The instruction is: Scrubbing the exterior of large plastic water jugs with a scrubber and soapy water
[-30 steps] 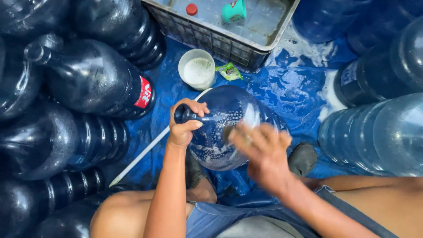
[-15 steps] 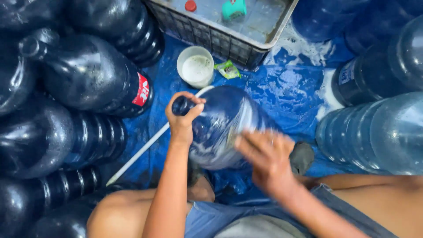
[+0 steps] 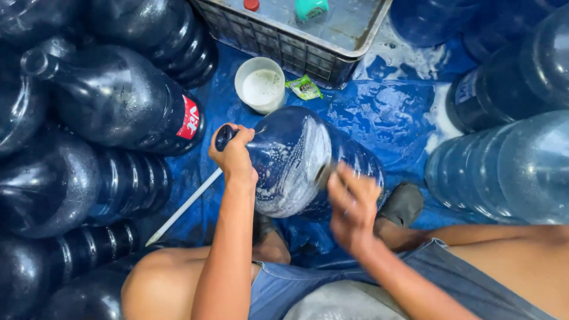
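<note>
A big blue water jug [image 3: 296, 160] lies on its side on the blue tarp between my knees, streaked with white suds. My left hand [image 3: 234, 155] is closed around its dark neck at the left end. My right hand [image 3: 351, 204] is blurred against the jug's belly, fingers curled over something dark that I cannot make out; it may be a scrub pad. A thin white stick [image 3: 184, 207] runs diagonally from the jug's neck toward the lower left.
Several dark blue jugs [image 3: 112, 106] are piled at left; clearer ones [image 3: 510, 166] lie at right. A white cup of soapy liquid [image 3: 259, 86], a small green packet [image 3: 304, 88] and a grey crate [image 3: 296, 47] stand beyond. My sandal [image 3: 402, 204] rests on the wet tarp [image 3: 385, 112].
My right hand has slid down and right along the jug's belly in a scrubbing motion. The jug has turned a little, with more suds showing. My left hand stays on the neck.
</note>
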